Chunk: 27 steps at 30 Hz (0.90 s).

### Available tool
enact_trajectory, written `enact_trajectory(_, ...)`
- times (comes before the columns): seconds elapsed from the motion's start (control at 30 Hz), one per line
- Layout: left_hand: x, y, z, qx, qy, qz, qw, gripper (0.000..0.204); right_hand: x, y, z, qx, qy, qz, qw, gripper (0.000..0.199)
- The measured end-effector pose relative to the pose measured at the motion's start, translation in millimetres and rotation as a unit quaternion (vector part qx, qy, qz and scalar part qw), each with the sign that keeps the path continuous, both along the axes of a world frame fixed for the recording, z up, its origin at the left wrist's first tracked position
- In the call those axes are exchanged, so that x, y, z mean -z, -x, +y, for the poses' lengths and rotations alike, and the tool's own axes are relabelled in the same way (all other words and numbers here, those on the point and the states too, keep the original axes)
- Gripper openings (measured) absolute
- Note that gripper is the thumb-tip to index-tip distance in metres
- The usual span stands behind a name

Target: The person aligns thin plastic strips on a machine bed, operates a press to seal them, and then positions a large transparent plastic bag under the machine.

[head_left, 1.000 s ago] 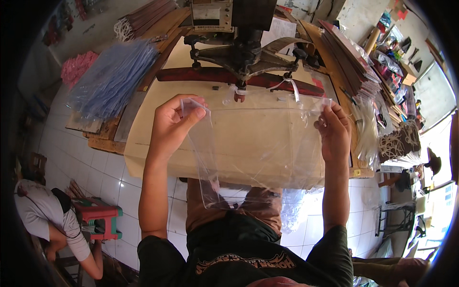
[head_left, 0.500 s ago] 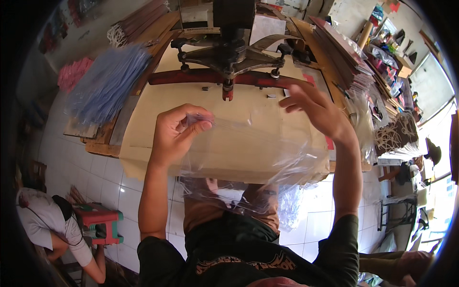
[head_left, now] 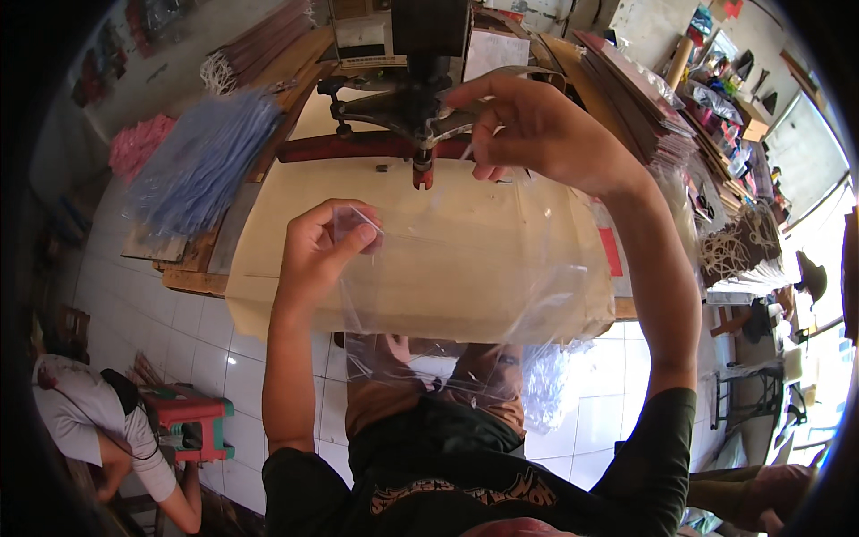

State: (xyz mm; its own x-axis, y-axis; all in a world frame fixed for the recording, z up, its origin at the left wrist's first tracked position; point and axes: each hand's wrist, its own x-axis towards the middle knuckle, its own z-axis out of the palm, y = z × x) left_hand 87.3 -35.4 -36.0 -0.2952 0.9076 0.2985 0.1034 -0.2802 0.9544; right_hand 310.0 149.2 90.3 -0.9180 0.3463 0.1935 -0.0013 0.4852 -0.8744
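My left hand [head_left: 324,243] pinches the upper left corner of a clear plastic sheet or bag [head_left: 367,295] between thumb and fingers. The plastic hangs down past the front edge of the board, over my lap. My right hand [head_left: 546,134] is raised in front of the red bar [head_left: 358,145] of a press, with its fingers curled in. A small pale sliver shows at its fingertips; I cannot make out what it is. Just left of those fingers, the red forked tip [head_left: 423,174] of the press points down over the tan-covered board [head_left: 286,259].
A stack of bluish plastic sheets [head_left: 201,166] lies at the left, beside a pink bundle [head_left: 141,143]. Stacked flat boards [head_left: 626,80] and corded bundles [head_left: 743,246] fill the right. Another person [head_left: 98,412] is at lower left near a red and green stool [head_left: 192,421].
My right hand has moved up and left toward the press, its fingers now curled. My left hand has shifted slightly left and down, still pinching the plastic.
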Motion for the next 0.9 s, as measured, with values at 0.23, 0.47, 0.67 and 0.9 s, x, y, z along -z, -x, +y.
enact_trajectory(0.23, 2.5, 4.0, 11.2, 0.017, 0.000, -0.021, 1.000, 0.027, -7.6, 6.4, 12.3, 0.029, -0.085, -0.031, 0.995, 0.048)
enact_trajectory(0.47, 1.1, 10.0, 19.7, 0.036, 0.009, 0.002, 0.999, 0.032, -6.1, 9.5, 28.4, 0.030, -0.120, -0.014, 0.992, 0.048)
enact_trajectory(0.67, -0.1, 11.2, 20.6, 0.041, 0.010, 0.017, 0.999, 0.033, -12.8, 9.3, 29.2, 0.021, -0.183, 0.018, 0.983, 0.043)
enact_trajectory(0.9, -0.7, 11.3, 25.6, 0.052, 0.000, 0.015, 0.999, 0.031, -22.4, 11.3, 25.6, 0.044, -0.230, 0.047, 0.971, 0.042)
